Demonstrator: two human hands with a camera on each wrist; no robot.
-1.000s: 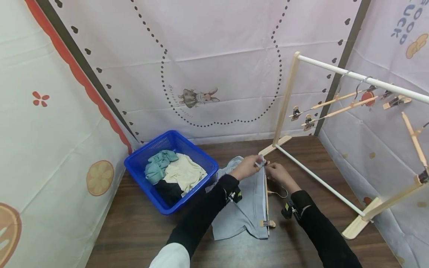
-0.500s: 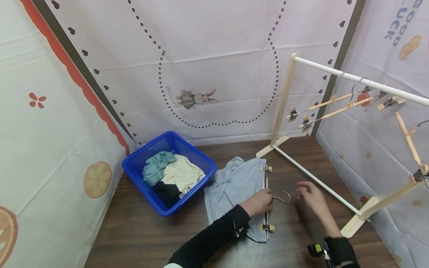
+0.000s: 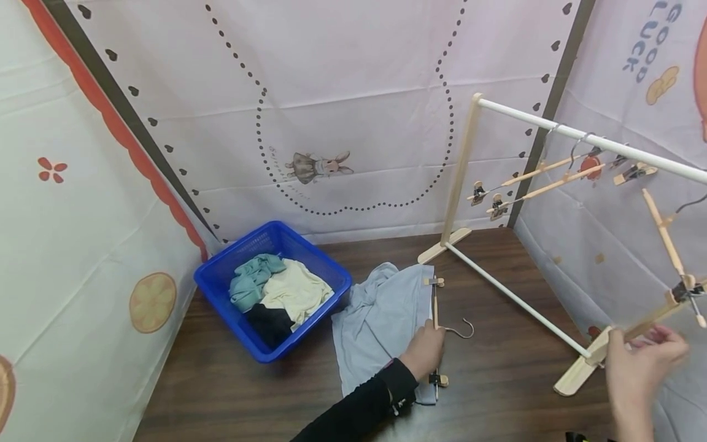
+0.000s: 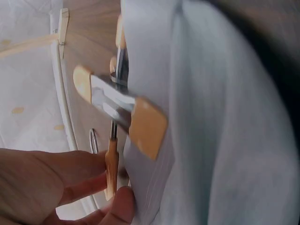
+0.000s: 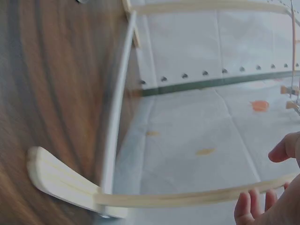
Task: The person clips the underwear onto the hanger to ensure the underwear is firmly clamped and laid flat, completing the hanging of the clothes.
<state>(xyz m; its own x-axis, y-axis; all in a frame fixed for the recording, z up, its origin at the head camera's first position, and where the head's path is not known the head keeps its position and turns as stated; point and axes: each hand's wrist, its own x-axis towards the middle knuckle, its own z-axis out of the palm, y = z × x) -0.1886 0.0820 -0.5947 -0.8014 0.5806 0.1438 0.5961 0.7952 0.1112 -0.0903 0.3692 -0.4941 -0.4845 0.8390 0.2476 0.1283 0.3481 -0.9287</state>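
Observation:
My left hand point(image 3: 425, 353) grips the wooden middle of a clip hanger point(image 3: 435, 312) lying on the table. In the left wrist view, thumb and fingers pinch the hanger's wooden bar point(image 4: 111, 161). Two clips hold the edge of a light blue garment point(image 3: 381, 319), which spreads crumpled to the left; the nearer clip point(image 4: 149, 126) shows large there. The metal hook point(image 3: 466, 329) points right. My right hand point(image 3: 643, 368) is raised at the right, by the rack's near post point(image 3: 654, 319), its fingers loosely bent and holding nothing visible.
A blue basket point(image 3: 232, 328) at the left holds teal, cream and black clothes. The drying rack has a white top rail point(image 3: 530, 116) carrying several hangers with clips, a low crossbar point(image 3: 516, 301) and a wooden foot point(image 3: 580, 371). Printed cloth walls surround the table.
The left hand left the far clip for the hanger's middle and holds it there. The right hand moved from the hanger rightward to the rack's near post. The view shifted slightly.

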